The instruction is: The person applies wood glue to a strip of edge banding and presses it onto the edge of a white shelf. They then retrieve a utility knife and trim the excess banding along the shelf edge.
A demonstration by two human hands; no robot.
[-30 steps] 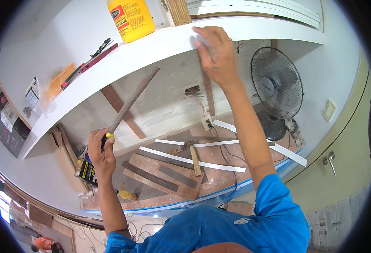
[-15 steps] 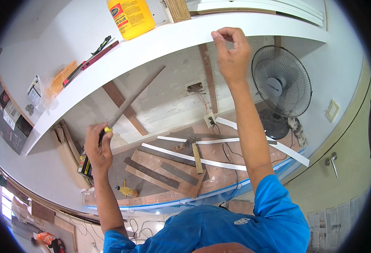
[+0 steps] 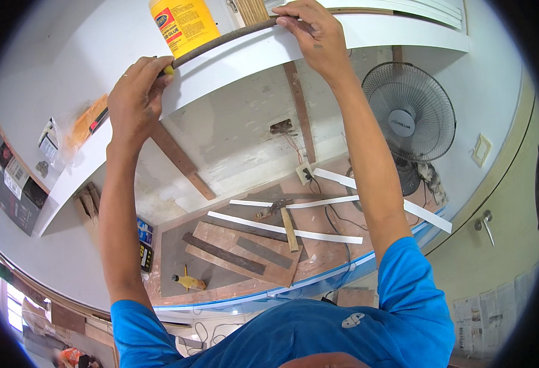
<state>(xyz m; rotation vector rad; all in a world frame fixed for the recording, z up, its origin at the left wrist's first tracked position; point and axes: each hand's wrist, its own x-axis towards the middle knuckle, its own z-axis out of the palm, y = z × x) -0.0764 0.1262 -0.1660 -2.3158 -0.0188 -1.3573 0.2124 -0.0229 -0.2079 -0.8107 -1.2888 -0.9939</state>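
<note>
A long dark metal file (image 3: pixel 226 44) lies along the front edge of the white curved shelf (image 3: pixel 245 64). My left hand (image 3: pixel 133 101) is closed around its yellow-and-black handle. At the far end, my right hand (image 3: pixel 318 46) pinches the tip between thumb and fingers. The file spans the gap between both hands, slanting up to the right. Just behind it on the shelf stands a yellow glue jug (image 3: pixel 189 27), its lower edge partly hidden by the file.
Below, a work surface bears a hammer (image 3: pixel 289 230), white strips (image 3: pixel 324 237), brown boards (image 3: pixel 220 253) and a small yellow bottle (image 3: pixel 191 282). A black fan (image 3: pixel 404 116) stands at the right. A plastic-wrapped orange item (image 3: pixel 88 126) sits on the shelf's left part.
The file has swung up from below the shelf to lie along its front edge. My left hand has risen, and my right hand has taken hold of the file's tip.
</note>
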